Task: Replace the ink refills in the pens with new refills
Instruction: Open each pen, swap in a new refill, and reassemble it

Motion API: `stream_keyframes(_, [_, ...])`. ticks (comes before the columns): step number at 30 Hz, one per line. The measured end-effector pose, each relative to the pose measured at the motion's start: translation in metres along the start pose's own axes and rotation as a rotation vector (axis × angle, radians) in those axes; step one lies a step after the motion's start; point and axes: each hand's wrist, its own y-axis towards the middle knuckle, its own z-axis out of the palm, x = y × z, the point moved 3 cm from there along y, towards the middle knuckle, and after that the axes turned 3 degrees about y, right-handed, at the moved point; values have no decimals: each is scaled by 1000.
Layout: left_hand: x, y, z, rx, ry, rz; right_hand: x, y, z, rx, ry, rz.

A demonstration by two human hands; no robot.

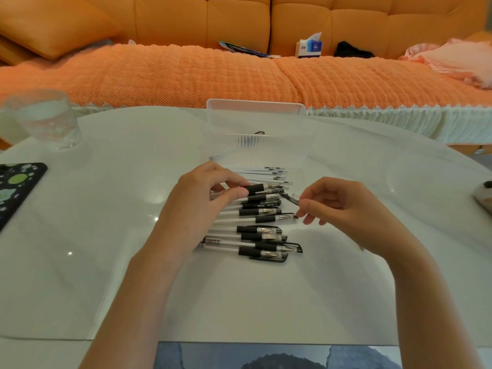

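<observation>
Near: pens (255, 235) lie side by side on the white table (80, 235), tips pointing right, so each can be taken in turn.

Mid: left hand (207, 190) is clamped on 1 pen (259, 187) at the far end of the row, thumb and fingers round its barrel beside the black sleeve. Right hand (338, 206) pinches a clear cap (289, 197) with a black clip, just right of that pen's tip. Judged: uncapping before opening the barrel.

Far: thin new refills (263, 173) lie just behind the pens, within reach. Clear box (255, 113) stands behind them, likely for parts.
</observation>
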Motion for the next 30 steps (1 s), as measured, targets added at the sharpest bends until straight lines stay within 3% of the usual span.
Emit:
stream_keyframes(13, [0,-2,3,26,-12,-44,5,9,6,-134,90,-92])
stream_keyframes(30, [-3,-1,14,-7,-60,-36,4,18,27,-110,214,-98])
